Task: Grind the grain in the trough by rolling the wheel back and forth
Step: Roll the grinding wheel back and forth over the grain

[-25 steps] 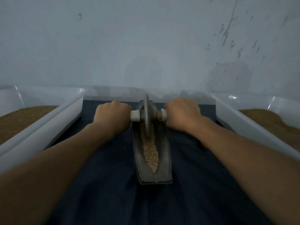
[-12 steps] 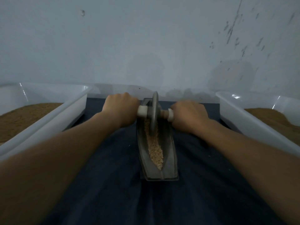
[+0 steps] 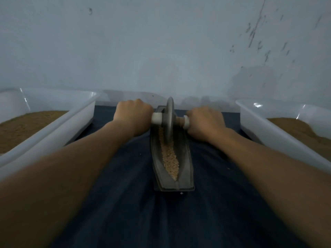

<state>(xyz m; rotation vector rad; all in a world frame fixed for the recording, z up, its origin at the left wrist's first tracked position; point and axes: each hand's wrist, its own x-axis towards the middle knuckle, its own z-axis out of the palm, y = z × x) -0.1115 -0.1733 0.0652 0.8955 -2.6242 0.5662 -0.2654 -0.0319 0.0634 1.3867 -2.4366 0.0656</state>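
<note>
A dark boat-shaped trough lies lengthwise on a dark blue cloth. Pale grain fills its groove. A grey metal wheel stands upright in the far part of the trough, on an axle with white handle ends. My left hand grips the left handle. My right hand grips the right handle. The far tip of the trough is hidden behind the wheel.
A white tub with brown powder stands at the left, and another white tub with brown powder at the right. A pale wall rises just behind the cloth's far edge.
The wheel and both hands stay at the far end of the trough, shifted only slightly. The view has drifted, so the trough sits a little further right in the frame.
</note>
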